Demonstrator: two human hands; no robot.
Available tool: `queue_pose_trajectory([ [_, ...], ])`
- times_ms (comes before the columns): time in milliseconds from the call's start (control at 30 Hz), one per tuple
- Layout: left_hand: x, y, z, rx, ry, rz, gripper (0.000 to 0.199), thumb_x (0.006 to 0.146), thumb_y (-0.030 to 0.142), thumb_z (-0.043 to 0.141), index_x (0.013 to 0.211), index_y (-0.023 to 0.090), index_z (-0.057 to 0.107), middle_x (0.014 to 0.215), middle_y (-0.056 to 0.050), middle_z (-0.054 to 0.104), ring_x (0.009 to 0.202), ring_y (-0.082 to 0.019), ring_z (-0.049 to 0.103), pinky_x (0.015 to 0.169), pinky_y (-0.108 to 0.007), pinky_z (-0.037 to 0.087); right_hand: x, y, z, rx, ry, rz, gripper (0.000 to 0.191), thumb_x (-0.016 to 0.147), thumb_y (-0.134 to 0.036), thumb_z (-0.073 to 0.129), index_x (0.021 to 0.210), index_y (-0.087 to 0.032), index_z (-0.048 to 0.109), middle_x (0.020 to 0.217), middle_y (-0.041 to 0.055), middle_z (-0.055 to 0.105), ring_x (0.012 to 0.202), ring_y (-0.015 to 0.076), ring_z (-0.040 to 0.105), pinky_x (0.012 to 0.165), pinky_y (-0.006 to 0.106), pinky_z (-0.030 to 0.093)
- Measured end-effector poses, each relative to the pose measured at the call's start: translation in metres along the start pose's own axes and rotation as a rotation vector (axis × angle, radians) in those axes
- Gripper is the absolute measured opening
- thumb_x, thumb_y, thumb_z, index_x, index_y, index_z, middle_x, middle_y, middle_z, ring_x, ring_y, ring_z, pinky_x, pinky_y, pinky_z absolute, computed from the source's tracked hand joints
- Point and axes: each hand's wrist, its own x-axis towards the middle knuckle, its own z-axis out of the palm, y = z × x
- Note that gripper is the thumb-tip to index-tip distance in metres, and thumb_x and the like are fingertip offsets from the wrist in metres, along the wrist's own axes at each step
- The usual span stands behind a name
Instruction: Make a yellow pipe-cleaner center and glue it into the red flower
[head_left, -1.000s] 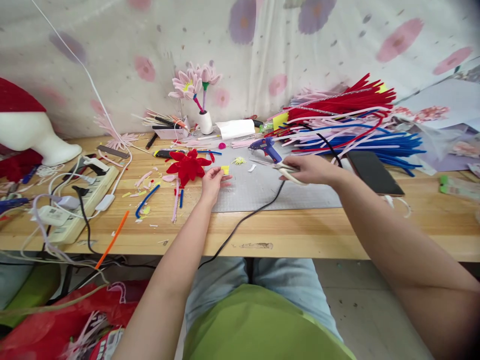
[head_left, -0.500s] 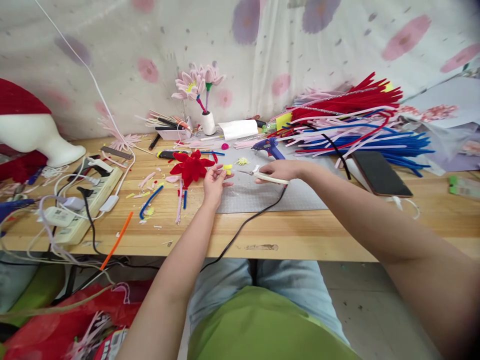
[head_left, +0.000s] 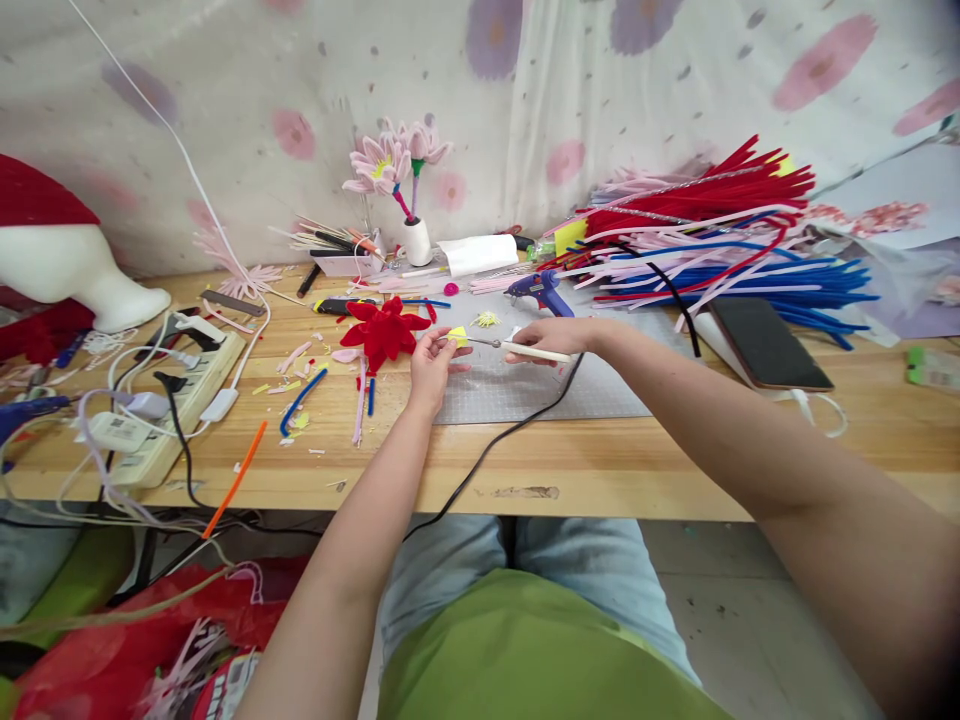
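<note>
My left hand pinches a small yellow piece, flat and strip-like, over the left part of the grey cutting mat. My right hand is closed round the white handle of a soldering iron with a black cord. Its thin metal shaft points left and reaches the yellow piece; whether the tip touches it I cannot make out. Just left of my left hand lies a red fuzzy flower. A spiky yellow flower centre rests on the mat between and beyond my hands.
A blue glue gun lies behind my right hand. Red, blue and pink pipe cleaners are heaped at the back right, near a phone. Pink flowers stand in a white vase. Left are a power strip and cables.
The iron's metal shaft has moved left, from a gap beside the yellow piece to reaching it. The yellow piece is turned slightly. My left hand stays nearly in place.
</note>
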Motion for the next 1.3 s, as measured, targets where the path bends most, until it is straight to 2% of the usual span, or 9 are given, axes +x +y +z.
queue_pose_trajectory([
  [167, 0.001, 0.0, -0.002, 0.051, 0.014, 0.013, 0.035, 0.069, 0.015, 0.061, 0.101, 0.017, 0.049, 0.074, 0.002, 0.057, 0.065, -0.012, 0.064, 0.051, -0.021, 0.051, 0.002, 0.008, 0.001, 0.087, -0.064, 0.006, 0.069, 0.063, -0.078, 0.048, 0.086, -0.014, 0.059, 0.063, 0.0006, 0.051, 0.055, 0.0106, 0.047, 0.053, 0.024, 0.035],
  [367, 0.004, 0.004, -0.008, 0.106, -0.095, -0.068, 0.063, 0.065, 0.013, 0.065, 0.121, 0.019, 0.037, 0.067, 0.006, 0.054, 0.056, -0.009, 0.059, 0.051, -0.023, 0.052, 0.003, 0.019, -0.005, 0.095, -0.118, -0.017, 0.066, 0.061, -0.077, 0.051, 0.082, -0.015, 0.059, 0.062, -0.0007, 0.049, 0.055, 0.0095, 0.045, 0.053, 0.024, 0.035],
  [667, 0.003, 0.004, -0.013, 0.146, -0.141, -0.109, 0.087, 0.064, 0.014, 0.069, 0.135, 0.021, 0.019, 0.069, 0.006, 0.058, 0.059, -0.011, 0.062, 0.056, -0.026, 0.054, 0.01, 0.023, -0.006, 0.001, -0.082, -0.024, 0.062, 0.063, -0.075, 0.05, 0.079, -0.016, 0.06, 0.062, -0.0011, 0.049, 0.057, 0.0096, 0.044, 0.054, 0.024, 0.031],
  [833, 0.003, 0.004, -0.013, 0.132, -0.116, -0.112, 0.086, 0.063, 0.014, 0.069, 0.134, 0.021, 0.02, 0.068, 0.005, 0.06, 0.058, -0.011, 0.062, 0.055, -0.025, 0.053, 0.013, 0.023, -0.004, -0.015, -0.066, -0.052, 0.058, 0.062, -0.073, 0.053, 0.076, -0.017, 0.061, 0.063, -0.0015, 0.049, 0.058, 0.0101, 0.043, 0.056, 0.024, 0.03],
  [1033, 0.001, 0.005, -0.011, 0.158, -0.105, -0.106, 0.075, 0.062, 0.017, 0.071, 0.123, 0.019, 0.029, 0.068, 0.005, 0.061, 0.061, -0.014, 0.064, 0.055, -0.026, 0.053, 0.009, 0.019, -0.002, -0.013, -0.061, -0.048, 0.057, 0.061, -0.073, 0.054, 0.072, -0.017, 0.057, 0.063, -0.0016, 0.048, 0.06, 0.0108, 0.042, 0.057, 0.025, 0.03],
  [1300, 0.001, 0.003, -0.01, 0.164, -0.118, -0.1, 0.064, 0.062, 0.017, 0.07, 0.113, 0.019, 0.031, 0.067, 0.004, 0.061, 0.061, -0.015, 0.065, 0.051, -0.026, 0.053, 0.008, 0.022, -0.001, 0.006, -0.048, -0.037, 0.055, 0.061, -0.071, 0.055, 0.069, -0.017, 0.058, 0.058, -0.0033, 0.042, 0.056, 0.0092, 0.038, 0.055, 0.024, 0.026],
])
